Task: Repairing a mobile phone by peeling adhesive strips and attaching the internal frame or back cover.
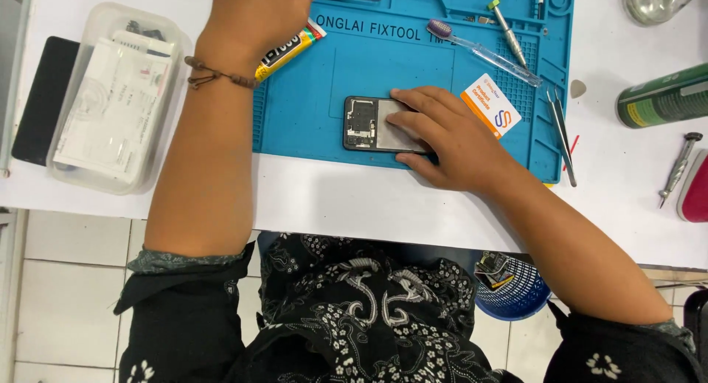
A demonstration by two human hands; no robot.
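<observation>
While your right hand (pixel 450 136) presses flat, fingers spread, on the opened phone (pixel 372 123) lying on the blue mat (pixel 310 110), your left hand (pixel 254 14) reaches to the mat's far edge over a glue tube (pixel 289 51); whether it grips anything, you cannot tell. Tweezers (pixel 562 132) lie just right on the bench (pixel 332 198).

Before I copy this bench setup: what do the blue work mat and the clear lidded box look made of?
Blue work mat: probably silicone or soft rubber, given its matte surface and moulded trays. Clear lidded box: seemingly translucent plastic, since papers show through its frosted walls.
</observation>
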